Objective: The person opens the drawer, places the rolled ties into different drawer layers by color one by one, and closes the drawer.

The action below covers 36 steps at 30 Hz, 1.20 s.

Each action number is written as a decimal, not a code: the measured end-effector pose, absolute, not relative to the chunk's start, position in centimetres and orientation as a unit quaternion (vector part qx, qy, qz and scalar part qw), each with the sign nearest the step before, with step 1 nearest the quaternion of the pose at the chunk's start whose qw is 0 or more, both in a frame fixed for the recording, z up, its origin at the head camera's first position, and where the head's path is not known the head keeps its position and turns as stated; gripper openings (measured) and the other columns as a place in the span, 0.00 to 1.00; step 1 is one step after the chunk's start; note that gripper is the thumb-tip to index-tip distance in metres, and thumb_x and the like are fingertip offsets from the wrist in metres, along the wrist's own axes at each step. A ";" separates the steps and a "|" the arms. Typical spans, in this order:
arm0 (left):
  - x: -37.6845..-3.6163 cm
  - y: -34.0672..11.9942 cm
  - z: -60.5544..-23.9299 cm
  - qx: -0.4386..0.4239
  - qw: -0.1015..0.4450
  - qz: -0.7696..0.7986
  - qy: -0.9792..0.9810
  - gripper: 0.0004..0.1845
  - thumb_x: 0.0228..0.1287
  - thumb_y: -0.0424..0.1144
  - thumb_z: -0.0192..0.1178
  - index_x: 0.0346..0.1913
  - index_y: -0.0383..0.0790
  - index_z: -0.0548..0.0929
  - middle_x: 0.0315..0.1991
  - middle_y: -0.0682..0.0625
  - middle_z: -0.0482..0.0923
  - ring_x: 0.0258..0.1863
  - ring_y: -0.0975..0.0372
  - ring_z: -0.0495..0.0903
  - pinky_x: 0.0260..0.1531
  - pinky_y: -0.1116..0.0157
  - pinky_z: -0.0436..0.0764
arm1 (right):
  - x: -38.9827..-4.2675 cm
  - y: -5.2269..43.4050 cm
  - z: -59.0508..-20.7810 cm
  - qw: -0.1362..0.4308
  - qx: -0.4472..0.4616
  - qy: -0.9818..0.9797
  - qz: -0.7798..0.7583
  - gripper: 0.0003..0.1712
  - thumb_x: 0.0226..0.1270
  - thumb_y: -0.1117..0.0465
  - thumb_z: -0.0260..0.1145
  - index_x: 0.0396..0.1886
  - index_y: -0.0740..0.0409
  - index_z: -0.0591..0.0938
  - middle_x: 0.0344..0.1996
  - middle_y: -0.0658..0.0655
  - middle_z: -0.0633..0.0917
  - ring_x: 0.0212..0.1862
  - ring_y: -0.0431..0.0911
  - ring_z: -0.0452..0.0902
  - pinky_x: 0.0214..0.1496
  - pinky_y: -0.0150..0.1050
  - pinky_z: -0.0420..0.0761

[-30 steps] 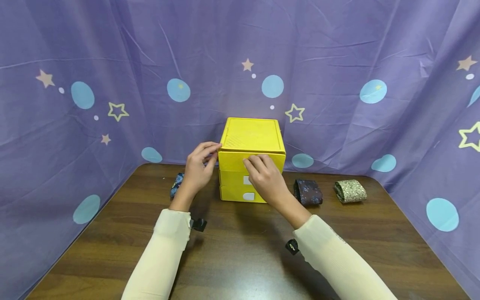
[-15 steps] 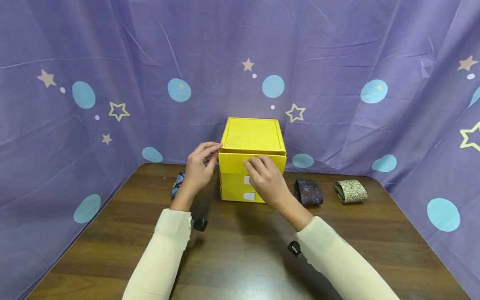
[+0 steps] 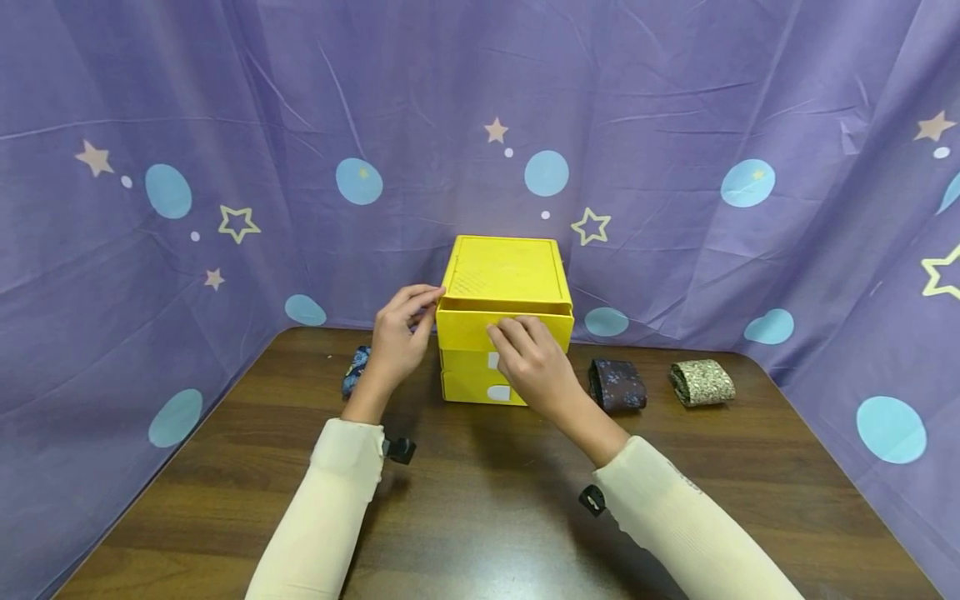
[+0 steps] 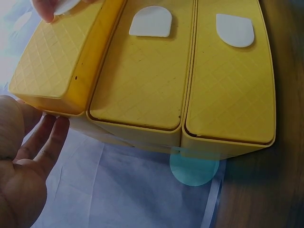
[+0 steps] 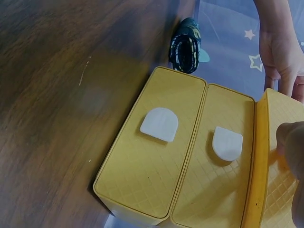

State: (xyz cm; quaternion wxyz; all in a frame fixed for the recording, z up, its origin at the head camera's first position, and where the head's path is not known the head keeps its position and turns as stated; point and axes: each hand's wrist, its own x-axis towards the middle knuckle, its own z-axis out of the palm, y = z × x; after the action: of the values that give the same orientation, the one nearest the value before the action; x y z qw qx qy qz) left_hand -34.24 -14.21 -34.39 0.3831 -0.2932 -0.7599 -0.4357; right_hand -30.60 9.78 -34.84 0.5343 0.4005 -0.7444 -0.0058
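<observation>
A yellow three-drawer box (image 3: 510, 267) stands at the back middle of the table, its top drawer (image 3: 463, 332) pulled out a little. My right hand (image 3: 531, 362) pinches the white handle (image 4: 66, 5) on that drawer's front; the left wrist view shows the fingertips at the tab. Along the box's upper left edge rests my left hand (image 3: 401, 333), fingers extended against the side wall. Below, the middle drawer (image 5: 213, 185) and bottom drawer (image 5: 149, 175) sit flush, each with a white tab. The inside of the top drawer is mostly hidden.
On the wooden table (image 3: 465, 500), a blue patterned cloth roll (image 3: 355, 371) lies left of the box, partly behind my left wrist. A dark flowered cloth roll (image 3: 617, 385) and a green-beige one (image 3: 702, 382) lie to the right. A purple curtain (image 3: 420, 100) hangs close behind.
My right hand has drawn the top drawer slightly toward me, widening the gap under the box's top edge. The left hand has stayed at the box's side.
</observation>
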 end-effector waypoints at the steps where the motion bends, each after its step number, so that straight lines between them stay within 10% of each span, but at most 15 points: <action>1: -34.3 -14.2 -34.4 -0.293 0.384 -0.435 -0.760 0.15 0.73 0.25 0.59 0.57 0.35 0.87 0.53 0.43 0.82 0.50 0.53 0.84 0.42 0.59 0.89 | -30.6 9.8 -34.8 0.535 0.402 -0.743 -0.008 0.16 0.62 0.69 0.67 0.50 0.68 0.86 0.44 0.62 0.84 0.45 0.56 0.78 0.50 0.43 0.83; 36: -33.9 -13.9 -34.2 -0.281 0.389 -0.430 -0.765 0.16 0.70 0.23 0.60 0.56 0.34 0.87 0.53 0.43 0.83 0.50 0.53 0.84 0.42 0.60 0.89 | -29.4 10.1 -35.1 0.552 0.412 -0.725 -0.023 0.18 0.62 0.67 0.64 0.51 0.69 0.85 0.44 0.63 0.84 0.44 0.56 0.78 0.49 0.43 0.83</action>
State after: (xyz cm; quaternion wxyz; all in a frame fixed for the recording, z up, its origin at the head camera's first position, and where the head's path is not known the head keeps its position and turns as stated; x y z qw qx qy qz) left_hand -33.86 -13.91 -34.22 0.3893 -0.2810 -0.7649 -0.4295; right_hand -29.41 10.12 -35.08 0.5519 0.4117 -0.7248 -0.0230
